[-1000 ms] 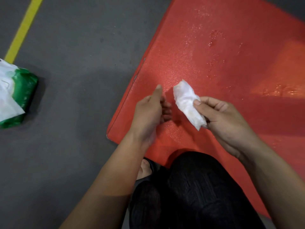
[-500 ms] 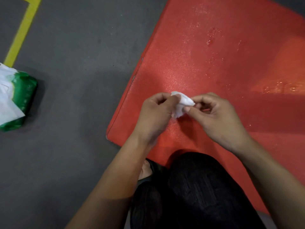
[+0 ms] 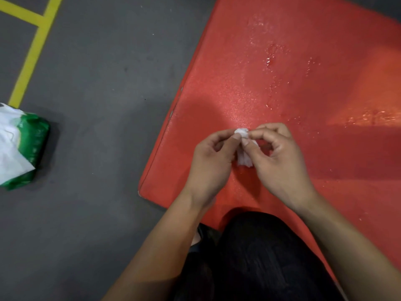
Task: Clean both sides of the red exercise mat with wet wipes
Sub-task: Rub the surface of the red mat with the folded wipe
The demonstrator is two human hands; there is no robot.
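Note:
The red exercise mat (image 3: 271, 72) lies flat on the grey floor and fills the right of the view, with wet streaks and droplets on its surface. Above its near left corner both hands hold one small crumpled white wet wipe (image 3: 244, 148). My left hand (image 3: 211, 164) pinches the wipe's top between thumb and fingers. My right hand (image 3: 280, 157) pinches the same top edge from the other side, and the rest of the wipe hangs between the two hands.
A green and white pack of wet wipes (image 3: 19, 146) lies on the floor at the far left. Yellow floor lines (image 3: 32, 53) run at the top left. My knee in dark trousers (image 3: 256, 257) rests at the mat's near edge.
A second ago only my right hand held the wipe, drawn out long, with my left hand apart. Both hands have since come together and pinch it, now bunched smaller.

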